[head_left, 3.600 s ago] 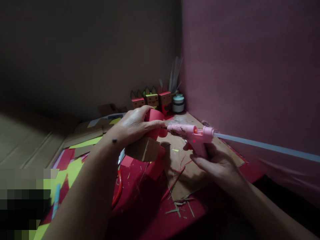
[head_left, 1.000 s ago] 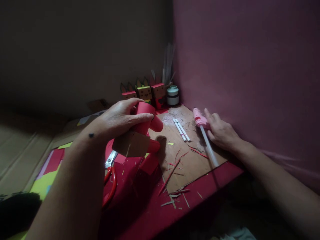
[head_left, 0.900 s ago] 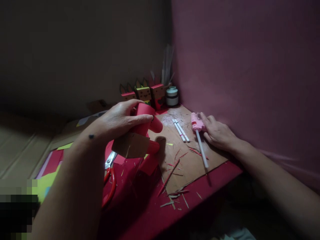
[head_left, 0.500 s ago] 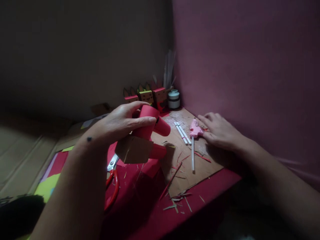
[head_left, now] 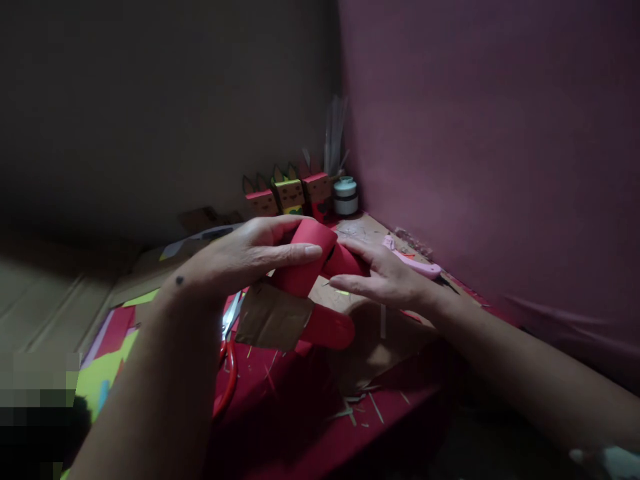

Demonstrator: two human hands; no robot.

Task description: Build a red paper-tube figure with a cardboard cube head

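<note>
My left hand (head_left: pixel 260 250) is closed round the body of a red paper-and-cardboard craft piece (head_left: pixel 306 263), thumb pressed on its front. Below the body a bare brown cardboard block (head_left: pixel 275 317) and a rounded red tube (head_left: pixel 330 327) stick out. My right hand (head_left: pixel 390 273) grips the short red side tube of the same piece between thumb and fingers. Part of that tube is hidden by the hand. The piece is held tilted above the table. Beyond my right hand lies a pink glue gun (head_left: pixel 417 265), partly covered.
Red-handled scissors (head_left: pixel 231 380) lie by my left forearm. Small box figures with ears (head_left: pixel 290 193) and a pale jar (head_left: pixel 345 195) stand at the back corner beside clear sticks (head_left: pixel 336 137). Paper scraps (head_left: pixel 367 403) litter the red table (head_left: pixel 310 427). A pink wall (head_left: pixel 480 147) rises on the right.
My right hand has let go of the glue gun, now lying farther back, and moved left onto the craft piece's side tube. My left hand keeps its hold, shifted slightly right.
</note>
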